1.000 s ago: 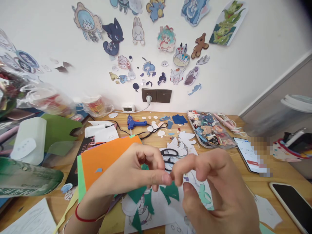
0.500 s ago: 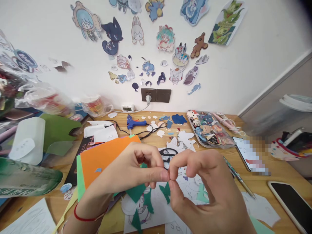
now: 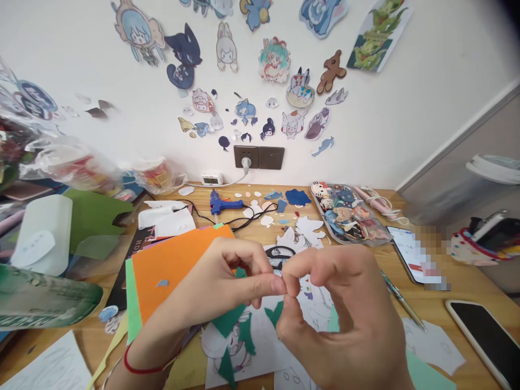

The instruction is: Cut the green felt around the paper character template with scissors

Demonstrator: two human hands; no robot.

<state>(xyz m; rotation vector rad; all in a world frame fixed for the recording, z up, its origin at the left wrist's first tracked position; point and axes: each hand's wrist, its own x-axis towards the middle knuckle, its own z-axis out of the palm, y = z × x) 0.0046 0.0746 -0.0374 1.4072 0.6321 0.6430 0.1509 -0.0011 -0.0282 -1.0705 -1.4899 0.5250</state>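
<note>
My left hand (image 3: 239,276) and my right hand (image 3: 337,303) meet fingertip to fingertip over the middle of the desk. Each has thumb and forefinger pinched together. Whatever lies between the fingertips is too small or too hidden to name. Below them, dark green paper scraps (image 3: 226,368) lie on a sheet with a drawn character (image 3: 239,346). Black-handled scissors (image 3: 280,251) rest just behind my fingers, partly covered. Left of my left hand is a stack topped by orange paper (image 3: 179,260), with a small blue scrap (image 3: 162,283) on it.
A blue glue gun (image 3: 223,204) with its black cord lies at the back among paper cutouts. A clear tray of character cutouts (image 3: 345,214), a pen (image 3: 404,303), a lit phone (image 3: 406,254) and a dark phone (image 3: 483,341) are on the right. A green bottle (image 3: 49,298) lies at left.
My right thumb and forefinger have shifted slightly, and the right hand has turned a little. Both hands stay pinched together in nearly the same place. The camera view has moved slightly.
</note>
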